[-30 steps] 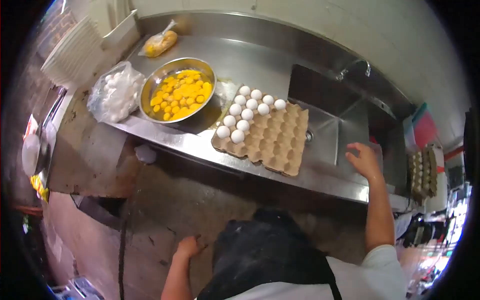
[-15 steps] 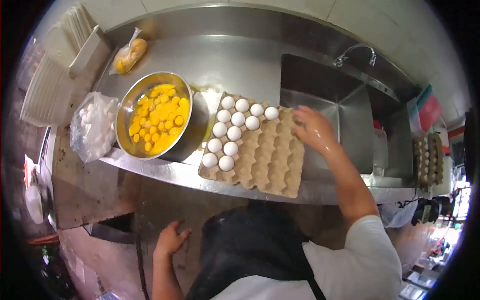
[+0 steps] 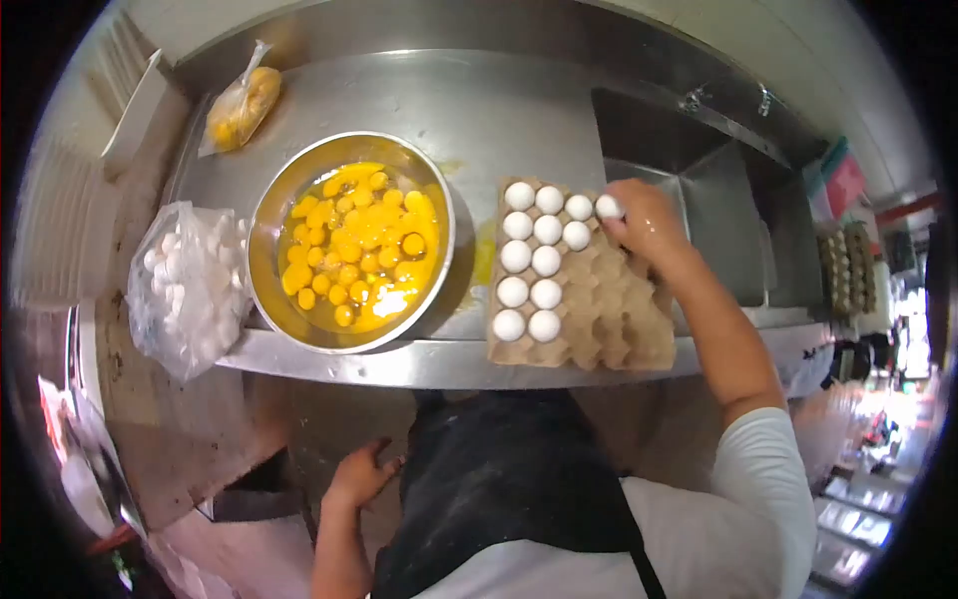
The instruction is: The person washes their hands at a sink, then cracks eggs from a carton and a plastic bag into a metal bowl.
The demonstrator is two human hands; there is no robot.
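At the upper right of the cardboard egg tray [image 3: 624, 324], my right hand [image 3: 649, 222] has its fingers closed around a white egg [image 3: 609, 207]. That egg is still at its cup, and the fingers partly cover it. Several other white eggs [image 3: 546, 261] fill the tray's left side. My left hand [image 3: 364, 474] hangs below the counter edge beside the dark apron, its fingers apart and nothing in them. Left of the tray, a steel bowl [image 3: 445, 268] holds several cracked eggs with whole yellow yolks.
A clear plastic bag of eggshells [image 3: 190, 285] sits left of the bowl. Behind it lies a tied bag with yellow contents [image 3: 242, 110]. The sink basin [image 3: 644, 150] is at the right, and another egg tray [image 3: 846, 270] stands farther right.
My right hand has moved from the tray's upper-right edge onto the end egg of the back row and closed on it. My left hand remains low. The camera view has shifted.
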